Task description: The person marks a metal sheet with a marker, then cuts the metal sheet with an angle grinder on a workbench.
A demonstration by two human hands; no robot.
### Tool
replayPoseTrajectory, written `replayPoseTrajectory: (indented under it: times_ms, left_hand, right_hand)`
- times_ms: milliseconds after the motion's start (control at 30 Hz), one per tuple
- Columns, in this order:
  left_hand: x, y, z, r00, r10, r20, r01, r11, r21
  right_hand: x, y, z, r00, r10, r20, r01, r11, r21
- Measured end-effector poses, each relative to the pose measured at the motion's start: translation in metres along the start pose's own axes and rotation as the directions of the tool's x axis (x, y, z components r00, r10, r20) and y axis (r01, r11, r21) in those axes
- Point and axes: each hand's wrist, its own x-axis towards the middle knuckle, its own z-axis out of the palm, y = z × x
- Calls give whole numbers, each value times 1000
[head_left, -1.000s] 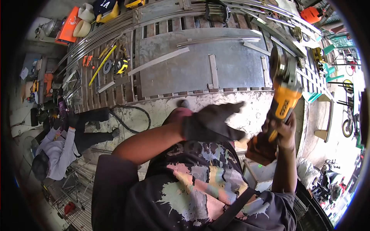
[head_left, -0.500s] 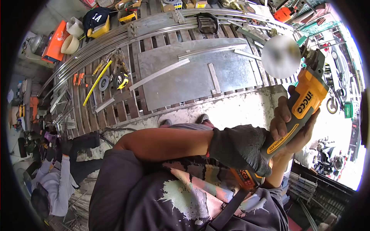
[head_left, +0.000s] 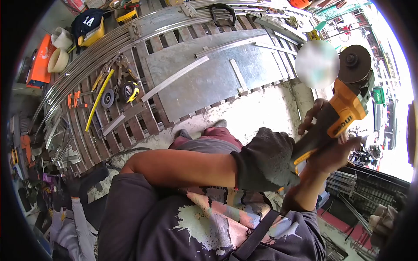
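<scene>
A yellow-and-black cordless angle grinder (head_left: 347, 104) is held up at the right, its dark round disc (head_left: 355, 63) at the top and facing me. My left hand (head_left: 267, 160), in a dark glove, is closed around the rear end of the handle. My bare right hand (head_left: 328, 152) supports the grinder's body from below and behind, with fingers showing on both sides of it. The glove and right wrist hide most of the grinder's rear end. Both hands are in front of my torso, apart from the slatted workbench (head_left: 150, 124).
On the bench lie a metal sheet (head_left: 191, 93), flat strips (head_left: 176, 78), long rods (head_left: 93, 52), a tape measure (head_left: 129, 91), a loose disc (head_left: 107, 98) and a yellow folding rule (head_left: 99, 101). Another person (head_left: 74, 230) is at the lower left. A round blurred patch covers part of the upper right.
The grinder has turned, so its disc now faces me instead of being mostly hidden. Its orange-marked rear end is now largely covered. The bench has shifted up and left in view.
</scene>
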Motion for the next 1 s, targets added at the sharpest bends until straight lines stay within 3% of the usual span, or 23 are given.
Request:
replayPoseTrajectory:
  times_ms: [67, 100, 167, 200, 233, 300, 367, 400, 467, 533, 600, 667, 733, 833, 933, 1000]
  left_hand:
    - [1, -2, 19, 988, -120, -94, 132, 983, 126]
    - [5, -7, 25, 976, -203, -76, 211, 970, 117]
    - [11, -20, 25, 960, -265, 90, 264, 964, 30]
    - [15, -30, 21, 941, -289, 174, 295, 955, -11]
    - [23, -41, -2, 860, -286, 423, 384, 908, -166]
    - [3, -98, 16, 931, -210, 298, 295, 914, -278]
    - [-20, -176, 33, 943, -325, 70, 315, 942, 118]
    - [-27, -202, 16, 908, -418, 26, 367, 824, 431]
    - [-49, -267, 6, 865, -480, -145, 439, 584, 683]
    - [-59, -308, -2, 869, -427, -251, 457, 496, 738]
    - [-63, -330, -2, 848, -470, -246, 489, 515, 704]
    - [-65, -335, 11, 837, -483, -256, 489, 450, 747]
    - [-64, -335, 18, 826, -497, -265, 498, 426, 755]
    - [-64, -339, 20, 814, -507, -282, 520, 423, 742]
    - [-64, -340, 17, 823, -493, -282, 531, 491, 691]
    - [-55, -330, 11, 740, -647, -184, 543, 413, 731]
  right_hand:
    - [-6, 29, -22, 990, -119, -73, 102, 973, -205]
    - [-5, 33, -16, 983, -109, -150, 61, 954, -295]
    - [9, 44, -3, 947, -120, -297, -11, 914, -405]
    - [15, 48, -11, 967, -36, -254, -63, 925, -374]
    - [23, 53, -23, 977, 51, -208, -122, 931, -344]
    - [39, 69, -50, 963, 239, -126, -265, 926, -270]
    - [48, 89, -71, 920, 383, -81, -386, 855, -347]
    - [51, 101, -83, 885, 462, -58, -448, 811, -376]
    - [56, 133, -90, 887, 461, 11, -424, 825, -373]
    - [58, 157, -112, 793, 608, 26, -532, 713, -456]
    - [62, 175, -119, 715, 698, 31, -591, 628, -507]
    - [68, 188, -123, 621, 783, 38, -655, 545, -523]
    - [73, 204, -124, 613, 789, 48, -572, 485, -662]
    - [77, 224, -126, 639, 762, 110, -481, 506, -716]
    - [85, 233, -125, 623, 774, 115, -400, 441, -804]
    - [88, 237, -122, 617, 784, 76, -385, 384, -839]
